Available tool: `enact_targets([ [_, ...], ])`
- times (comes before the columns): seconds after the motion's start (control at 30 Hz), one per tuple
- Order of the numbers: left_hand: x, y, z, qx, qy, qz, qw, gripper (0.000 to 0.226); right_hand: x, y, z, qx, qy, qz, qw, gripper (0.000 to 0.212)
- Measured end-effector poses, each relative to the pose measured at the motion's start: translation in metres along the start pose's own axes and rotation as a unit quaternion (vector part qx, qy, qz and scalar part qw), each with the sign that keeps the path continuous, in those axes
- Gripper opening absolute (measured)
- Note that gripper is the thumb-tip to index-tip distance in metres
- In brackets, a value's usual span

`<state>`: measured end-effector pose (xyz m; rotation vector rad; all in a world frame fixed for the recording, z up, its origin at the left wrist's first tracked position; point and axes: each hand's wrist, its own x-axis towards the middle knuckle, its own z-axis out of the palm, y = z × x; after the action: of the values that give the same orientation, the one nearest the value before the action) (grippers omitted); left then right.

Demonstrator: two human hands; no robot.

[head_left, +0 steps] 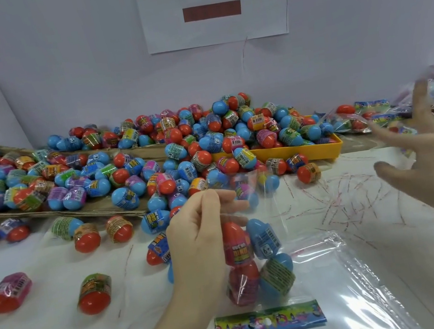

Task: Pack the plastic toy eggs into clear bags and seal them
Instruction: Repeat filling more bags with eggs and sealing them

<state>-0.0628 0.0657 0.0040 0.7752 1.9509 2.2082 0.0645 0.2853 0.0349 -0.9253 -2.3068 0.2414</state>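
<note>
My left hand [203,239] pinches the top of a clear bag [258,258] and holds it up above the table. Inside the bag sit several red and blue toy eggs [236,245], with a colourful printed header card [269,321] at the bag's lower end. My right hand [432,143] is raised at the right with its fingers spread, blurred, holding nothing. A large heap of red and blue eggs [206,143] lies behind the bag.
A stack of empty clear bags [347,286] lies at the lower right. A yellow tray [309,149] and cardboard sheets [107,207] carry the heap. Packed bags [369,111] pile up at the far right. Loose eggs [95,293] dot the white table. A paper sign [210,3] hangs on the wall.
</note>
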Motion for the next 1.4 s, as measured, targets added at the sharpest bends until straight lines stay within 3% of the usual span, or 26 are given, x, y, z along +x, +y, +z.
enact_targets([
  [0.03,0.000,0.000,0.000,0.001,-0.001,-0.001,1.000,0.031,-0.001,-0.006,-0.002,0.126,-0.023,0.024,0.991,0.086],
  [0.07,0.000,0.000,0.000,0.001,-0.002,0.000,1.000,0.031,0.000,-0.014,-0.009,0.284,-0.062,0.061,0.955,0.100],
  [0.1,0.000,-0.001,0.000,0.000,-0.002,0.000,1.000,0.031,0.000,-0.020,-0.011,0.413,-0.081,0.086,0.903,0.101],
  [0.13,0.000,-0.001,0.000,-0.001,-0.003,-0.002,1.000,0.031,-0.003,-0.021,-0.010,0.431,-0.077,0.095,0.894,0.094],
  [0.2,-0.001,0.000,0.000,-0.002,-0.005,-0.003,1.000,0.030,-0.002,-0.017,-0.004,0.275,-0.063,0.096,0.955,0.071],
  [0.23,-0.001,0.000,0.000,-0.001,-0.005,-0.003,1.000,0.030,-0.002,-0.011,0.003,0.127,-0.047,0.090,0.987,0.057],
  [0.27,0.000,0.000,0.000,-0.001,-0.004,-0.003,1.000,0.030,-0.004,-0.012,0.006,0.061,-0.025,0.077,0.995,0.050],
  [0.3,0.000,0.000,0.000,-0.001,-0.005,-0.003,1.000,0.030,-0.004,-0.010,0.010,0.065,-0.026,0.069,0.995,0.057],
  [0.37,0.000,0.001,0.000,0.001,-0.006,0.001,1.000,0.030,0.000,-0.006,0.009,0.217,-0.028,0.098,0.971,0.070],
  [0.4,0.000,0.001,0.000,0.002,-0.005,0.001,1.000,0.030,0.000,-0.004,0.007,0.269,0.000,0.095,0.958,0.067],
  [0.47,-0.001,0.001,0.000,-0.001,-0.003,-0.002,1.000,0.030,-0.002,-0.007,0.003,0.209,0.041,0.068,0.975,0.059],
  [0.53,-0.001,0.001,0.000,0.000,-0.004,-0.004,1.000,0.030,-0.002,-0.006,0.004,0.081,0.040,0.037,0.995,0.084],
  [0.6,-0.001,0.001,0.001,0.004,-0.005,-0.006,1.000,0.030,-0.003,-0.012,0.006,-0.068,-0.035,0.009,0.997,0.127],
  [0.67,0.000,0.002,0.001,-0.001,-0.005,-0.011,1.000,0.030,-0.007,-0.023,0.007,-0.094,-0.084,-0.012,0.992,0.140],
  [0.73,0.000,0.003,0.001,-0.014,-0.005,-0.025,1.000,0.030,-0.011,-0.039,0.006,0.125,-0.068,0.045,0.989,0.129],
  [0.8,0.001,0.005,0.000,-0.034,-0.003,-0.044,0.998,0.030,-0.017,-0.059,0.008,0.357,-0.068,0.072,0.929,0.100],
  [0.83,0.001,0.005,0.000,-0.045,-0.002,-0.055,0.998,0.030,-0.020,-0.065,0.011,0.405,-0.110,0.073,0.905,0.077],
  [0.9,0.002,0.006,0.000,-0.063,-0.004,-0.073,0.995,0.030,-0.028,-0.076,0.017,0.405,-0.251,0.050,0.878,0.053],
  [1.0,0.003,0.007,0.000,-0.066,-0.014,-0.086,0.994,0.032,-0.038,-0.085,0.025,0.408,-0.372,0.021,0.834,0.049],
  [1.2,0.004,0.007,0.000,-0.059,-0.028,-0.107,0.992,0.031,-0.039,-0.085,0.031,0.494,-0.365,0.082,0.785,0.026],
  [1.4,0.010,0.006,-0.006,-0.017,-0.090,-0.145,0.985,0.044,-0.038,-0.082,0.031,0.516,-0.350,0.086,0.777,0.019],
])
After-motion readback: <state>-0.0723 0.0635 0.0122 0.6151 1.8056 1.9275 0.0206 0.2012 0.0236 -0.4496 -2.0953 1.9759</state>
